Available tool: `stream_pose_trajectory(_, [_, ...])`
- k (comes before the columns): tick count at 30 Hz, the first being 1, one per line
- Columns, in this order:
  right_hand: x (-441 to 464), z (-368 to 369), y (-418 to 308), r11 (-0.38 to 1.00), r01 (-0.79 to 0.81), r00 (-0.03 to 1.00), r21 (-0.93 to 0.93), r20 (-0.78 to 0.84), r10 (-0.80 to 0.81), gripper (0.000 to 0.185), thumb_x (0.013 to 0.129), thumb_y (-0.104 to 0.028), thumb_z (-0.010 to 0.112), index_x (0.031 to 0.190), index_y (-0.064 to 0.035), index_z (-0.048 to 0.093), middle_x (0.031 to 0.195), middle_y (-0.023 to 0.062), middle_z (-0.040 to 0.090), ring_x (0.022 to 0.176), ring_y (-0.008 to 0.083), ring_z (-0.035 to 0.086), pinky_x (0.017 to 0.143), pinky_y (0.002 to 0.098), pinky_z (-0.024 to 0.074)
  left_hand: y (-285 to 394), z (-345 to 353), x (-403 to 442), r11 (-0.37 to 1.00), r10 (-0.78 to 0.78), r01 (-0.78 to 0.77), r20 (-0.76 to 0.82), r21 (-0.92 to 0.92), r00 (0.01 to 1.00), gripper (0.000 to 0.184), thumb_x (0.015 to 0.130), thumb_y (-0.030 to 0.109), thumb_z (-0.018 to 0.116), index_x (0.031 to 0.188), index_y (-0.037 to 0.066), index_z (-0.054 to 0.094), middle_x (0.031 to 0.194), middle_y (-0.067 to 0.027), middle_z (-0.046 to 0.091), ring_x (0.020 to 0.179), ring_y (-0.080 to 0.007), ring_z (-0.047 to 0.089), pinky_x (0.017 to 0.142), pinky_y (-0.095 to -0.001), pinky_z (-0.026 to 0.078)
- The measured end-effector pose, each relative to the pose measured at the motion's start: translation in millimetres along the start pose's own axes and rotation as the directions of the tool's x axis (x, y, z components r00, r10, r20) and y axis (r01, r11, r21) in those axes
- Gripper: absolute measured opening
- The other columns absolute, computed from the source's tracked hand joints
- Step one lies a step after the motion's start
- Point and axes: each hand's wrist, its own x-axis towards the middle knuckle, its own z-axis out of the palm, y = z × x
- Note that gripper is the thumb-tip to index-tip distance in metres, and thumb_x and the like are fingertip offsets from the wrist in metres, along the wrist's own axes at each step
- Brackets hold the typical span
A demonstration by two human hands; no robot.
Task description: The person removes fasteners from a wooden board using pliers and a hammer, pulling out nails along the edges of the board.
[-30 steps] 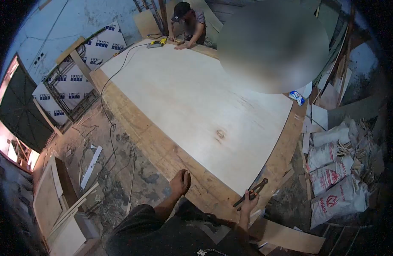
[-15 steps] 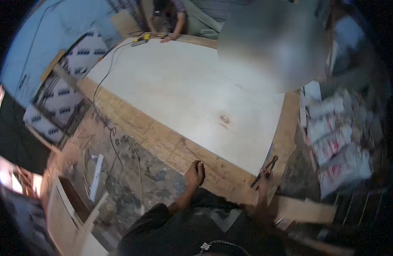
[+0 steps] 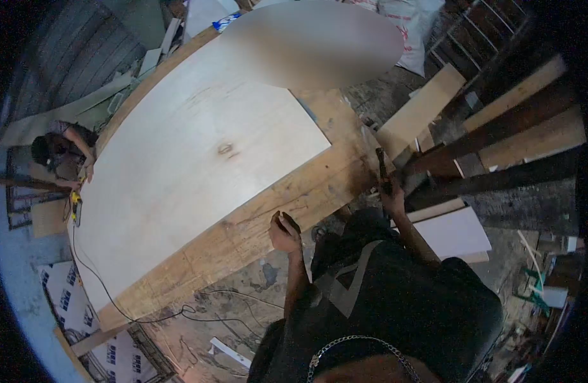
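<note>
My left hand (image 3: 285,234) is above the near edge of the wooden workbench (image 3: 211,258), its fingers curled together. Whatever it may hold is too small to make out. Off the bench's right end, my right hand (image 3: 392,199) is closed round a slim dark hand tool (image 3: 381,163), which points up and away from me; its exact kind does not show. A large pale plywood sheet (image 3: 172,153) lies flat across the bench, beyond both hands. An oval knot mark shows on its surface.
At the bench's far left end another person (image 3: 67,150) leans in, hands near the sheet's edge and a yellow power tool (image 3: 75,207). Its black cable (image 3: 125,313) runs to the floor. Boards (image 3: 421,108) stand to the right; white sacks (image 3: 402,32) lie behind. A blurred oval hides the far edge.
My view has turned to the right, so the sheet and the other person now sit further left. My right hand still has the dark tool; the left is still curled.
</note>
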Motion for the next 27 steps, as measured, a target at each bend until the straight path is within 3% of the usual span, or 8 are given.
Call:
stream_pose_trajectory(6, [-37.1,-15.2,43.9,0.997,-0.075,0.974,-0.024,-0.217,0.068,0.034,0.076,-0.012,0.060,0.106,0.0007,0.052,0.090,0.0159,0.060,0.080,0.0204,0.060,0.069,0.0347,0.0480,5.6,-5.1,-0.8,0.995,0.098,-0.099,0.039,0.025,0.994,0.033,0.092,0.035,0.048,0.105,0.007,0.060,0.082,-0.0104,0.065,0.070,-0.0251,0.062,0.062,-0.0329,0.049])
stream_pose_trajectory(8, [-30.6,-10.5,72.7,0.852,-0.141,0.979,0.505,-0.056,0.195,0.042,0.079,-0.010,0.057,0.119,-0.0009,0.047,0.099,0.0135,0.059,0.086,0.0189,0.058,0.072,0.0335,0.0480,25.0,-10.5,7.0,0.961,-0.113,0.138,0.118,-0.240,0.987,0.031,0.093,0.030,0.048,0.110,0.005,0.056,0.084,-0.0081,0.065,0.073,-0.0196,0.061,0.064,-0.0297,0.049])
stream_pose_trajectory(12, [-3.2,7.3,79.7,0.783,-0.212,0.932,0.585,-0.118,0.341,0.054,0.082,-0.010,0.056,0.132,-0.0038,0.037,0.103,0.0100,0.057,0.088,0.0183,0.057,0.073,0.0318,0.0478,29.4,21.6,24.6,0.874,-0.089,0.208,0.275,-0.440,0.957,0.034,0.088,0.024,0.056,0.111,-0.002,0.052,0.096,-0.0164,0.062,0.081,-0.0214,0.060,0.072,-0.0298,0.047])
stream_pose_trajectory(15, [12.5,-9.0,15.1,0.972,-0.060,0.993,0.226,-0.090,0.082,0.067,0.083,-0.009,0.058,0.140,-0.0063,0.024,0.106,0.0084,0.055,0.089,0.0185,0.057,0.073,0.0313,0.0477,67.3,46.2,46.8,0.881,0.168,-0.024,0.264,-0.472,0.950,0.044,0.083,0.024,0.062,0.115,-0.002,0.049,0.105,-0.0191,0.059,0.095,-0.0274,0.057,0.083,-0.0372,0.043])
stream_pose_trajectory(18, [41.6,-2.5,-2.0,0.593,-0.304,0.945,0.746,0.313,0.090,0.053,0.084,-0.004,0.058,0.132,-0.0045,0.036,0.107,0.0080,0.054,0.093,0.0169,0.055,0.076,0.0314,0.0471,106.1,80.9,69.5,0.906,0.334,-0.223,0.285,-0.360,0.899,0.063,0.075,0.024,0.068,0.125,-0.002,0.041,0.117,-0.0221,0.051,0.113,-0.0346,0.045,0.096,-0.0440,0.033])
stream_pose_trajectory(21, [84.1,30.1,23.7,-0.006,-0.396,0.820,0.918,0.351,-0.452,0.037,0.085,0.000,0.056,0.119,-0.0062,0.046,0.103,0.0063,0.054,0.093,0.0152,0.055,0.076,0.0306,0.0462,148.7,112.6,91.0,0.933,0.335,-0.256,0.348,-0.254,0.875,0.080,0.071,0.025,0.070,0.134,-0.002,0.029,0.129,-0.0235,0.040,0.124,-0.0390,0.031,0.103,-0.0485,0.023])
stream_pose_trajectory(23, [109.9,18.5,-1.5,0.658,-0.349,0.830,0.667,0.546,-0.114,0.024,0.086,0.000,0.055,0.109,-0.0056,0.050,0.096,0.0043,0.051,0.092,0.0121,0.051,0.075,0.0294,0.0455,153.1,145.2,101.2,0.962,0.271,-0.244,0.337,-0.120,0.902,0.083,0.072,0.027,0.069,0.136,-0.001,0.025,0.132,-0.0236,0.036,0.126,-0.0399,0.028,0.105,-0.0509,0.018])
stream_pose_trajectory(27, [182.5,30.3,-13.2,0.615,-0.232,0.774,0.754,0.526,-0.353,0.021,0.089,-0.001,0.051,0.109,-0.0034,0.046,0.091,0.0032,0.046,0.086,0.0111,0.048,0.073,0.0292,0.0443,165.6,183.5,108.9,0.985,0.054,-0.103,0.323,0.138,0.945,0.087,0.073,0.037,0.067,0.138,0.001,0.023,0.138,-0.0215,0.030,0.132,-0.0387,0.021,0.107,-0.0566,0.008])
